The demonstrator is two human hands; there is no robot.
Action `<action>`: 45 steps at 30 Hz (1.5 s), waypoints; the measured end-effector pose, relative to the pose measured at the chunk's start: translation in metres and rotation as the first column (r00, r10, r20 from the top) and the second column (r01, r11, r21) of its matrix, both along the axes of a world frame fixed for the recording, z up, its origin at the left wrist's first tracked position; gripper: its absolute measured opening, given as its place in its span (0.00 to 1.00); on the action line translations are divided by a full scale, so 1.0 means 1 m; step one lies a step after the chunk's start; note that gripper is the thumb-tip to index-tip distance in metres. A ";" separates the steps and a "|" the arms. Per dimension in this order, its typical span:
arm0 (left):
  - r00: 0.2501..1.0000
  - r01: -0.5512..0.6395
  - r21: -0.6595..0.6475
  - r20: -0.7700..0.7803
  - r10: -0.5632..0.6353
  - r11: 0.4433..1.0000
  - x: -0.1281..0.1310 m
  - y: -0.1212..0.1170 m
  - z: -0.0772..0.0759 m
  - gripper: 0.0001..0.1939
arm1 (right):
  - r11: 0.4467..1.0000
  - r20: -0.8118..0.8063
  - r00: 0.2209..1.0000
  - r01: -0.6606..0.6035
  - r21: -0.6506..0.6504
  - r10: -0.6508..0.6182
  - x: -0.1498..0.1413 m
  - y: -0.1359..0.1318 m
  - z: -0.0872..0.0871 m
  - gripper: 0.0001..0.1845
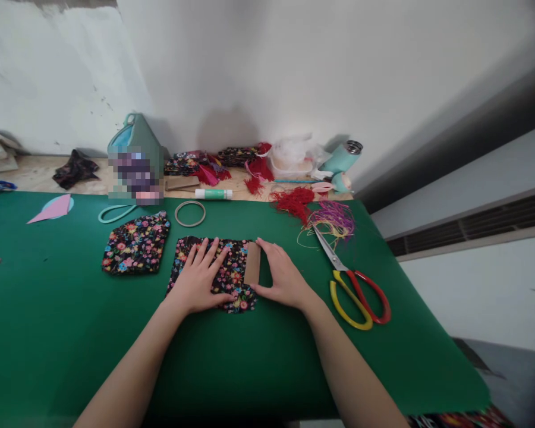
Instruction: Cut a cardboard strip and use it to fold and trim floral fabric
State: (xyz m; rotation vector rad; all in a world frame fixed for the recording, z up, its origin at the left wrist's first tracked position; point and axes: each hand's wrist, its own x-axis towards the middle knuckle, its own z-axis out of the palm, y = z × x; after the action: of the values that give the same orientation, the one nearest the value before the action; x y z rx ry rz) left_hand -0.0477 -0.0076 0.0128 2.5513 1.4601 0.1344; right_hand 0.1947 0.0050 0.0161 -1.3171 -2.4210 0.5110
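Head-worn view, facing forward-down over hands (198, 282) (287, 278), green tabletop (241, 368).

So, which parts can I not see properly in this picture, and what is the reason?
All in the head view:
Part of the nearer flowered cloth: hidden under the left hand.
Front of the teal pouch: blurred by a pixel mosaic.
Contents of the plastic box: obscured by the crumpled bag.
Patterned fabric at lower right: cut off by the bottom edge.
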 end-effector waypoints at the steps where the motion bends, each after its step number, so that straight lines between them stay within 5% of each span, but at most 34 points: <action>1: 1.000 0.000 0.004 0.001 0.000 1.000 0.000 0.000 0.000 0.50 | 1.000 -0.005 1.000 0.006 0.004 -0.006 0.000 0.000 0.000 0.53; 45: 1.000 -0.002 0.017 0.007 0.002 1.000 0.002 -0.002 -0.004 0.53 | 0.997 -0.093 0.994 -0.059 -0.058 0.054 -0.006 0.001 -0.004 0.56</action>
State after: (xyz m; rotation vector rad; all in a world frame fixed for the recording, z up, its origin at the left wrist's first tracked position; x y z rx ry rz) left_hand -0.0456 -0.0097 0.0091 2.5607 1.4650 0.1570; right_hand 0.1882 0.0061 0.0124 -1.2239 -2.3911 0.6497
